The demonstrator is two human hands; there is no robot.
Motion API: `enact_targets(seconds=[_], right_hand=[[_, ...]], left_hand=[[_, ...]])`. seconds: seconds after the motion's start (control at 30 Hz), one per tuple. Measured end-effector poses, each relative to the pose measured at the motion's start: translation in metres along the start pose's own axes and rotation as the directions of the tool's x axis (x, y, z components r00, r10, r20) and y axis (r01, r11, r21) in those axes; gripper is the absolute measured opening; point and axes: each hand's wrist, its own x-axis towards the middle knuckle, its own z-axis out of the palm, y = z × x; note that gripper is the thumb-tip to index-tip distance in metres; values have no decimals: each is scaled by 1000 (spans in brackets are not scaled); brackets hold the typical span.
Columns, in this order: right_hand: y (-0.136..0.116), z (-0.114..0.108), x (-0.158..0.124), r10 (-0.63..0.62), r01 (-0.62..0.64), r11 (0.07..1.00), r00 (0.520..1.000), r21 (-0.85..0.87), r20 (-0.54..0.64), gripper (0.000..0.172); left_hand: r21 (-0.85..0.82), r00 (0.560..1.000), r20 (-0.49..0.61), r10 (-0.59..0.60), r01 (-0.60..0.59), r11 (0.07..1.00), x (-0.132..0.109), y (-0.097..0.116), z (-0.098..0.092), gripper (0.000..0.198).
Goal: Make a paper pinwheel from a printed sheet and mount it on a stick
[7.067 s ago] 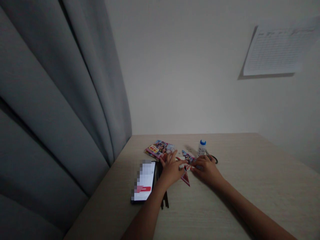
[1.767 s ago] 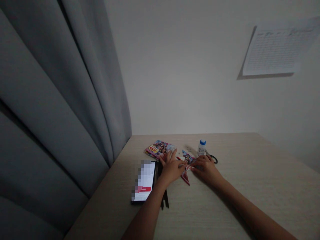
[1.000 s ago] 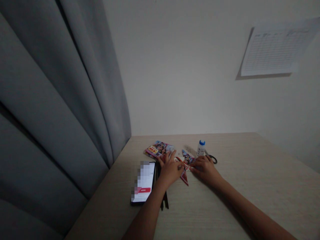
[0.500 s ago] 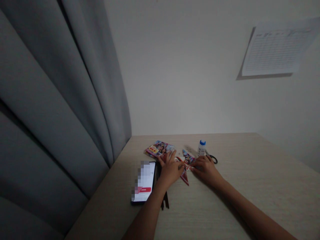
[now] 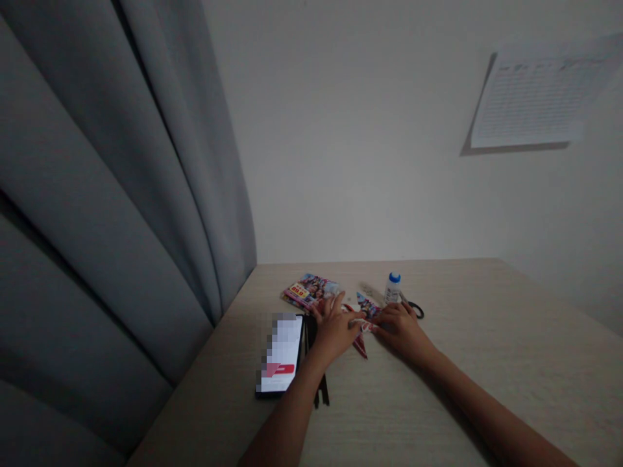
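Note:
A folded piece of glossy printed paper (image 5: 360,347) lies on the table between my hands, its red and colourful points sticking out. My left hand (image 5: 335,327) is over its left side, with thumb and one finger closed at the paper's middle and the other fingers spread. My right hand (image 5: 402,327) lies low on the right side, fingers curled together on the paper's edge. Part of the paper is hidden under both hands. Just beyond my right hand stands a small clear bottle (image 5: 392,290) with a blue cap. Scissors (image 5: 416,310) with a black handle show beside it.
A phone (image 5: 282,363) with a lit screen lies left of my left forearm, beside dark thin strips (image 5: 324,389) partly covered by that arm. Colourful printed leaflets (image 5: 311,288) lie behind my left hand. A grey curtain (image 5: 195,194) hangs along the table's left edge.
My left thumb and finger have shifted slightly at the middle of the paper. The paper's points have moved a little. My right hand stays nearly in place.

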Motion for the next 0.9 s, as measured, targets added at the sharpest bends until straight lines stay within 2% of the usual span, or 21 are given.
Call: enact_targets(seconds=[0.17, 0.6, 0.9], right_hand=[[-1, -1, 1, -6, 6, 1000, 1000, -15, 4, 18], [-4, -2, 0, 11, -12, 1000, 1000, 12, 17, 21], [0, 0, 0, 4, -4, 1000, 1000, -6, 12, 21]], left_hand=[[49, 998, 33, 46, -47, 998, -4, -1, 2, 26], [53, 999, 43, -8, 6, 999, -2, 0, 2, 25], [45, 998, 69, -3, 0, 999, -2, 0, -1, 25]])
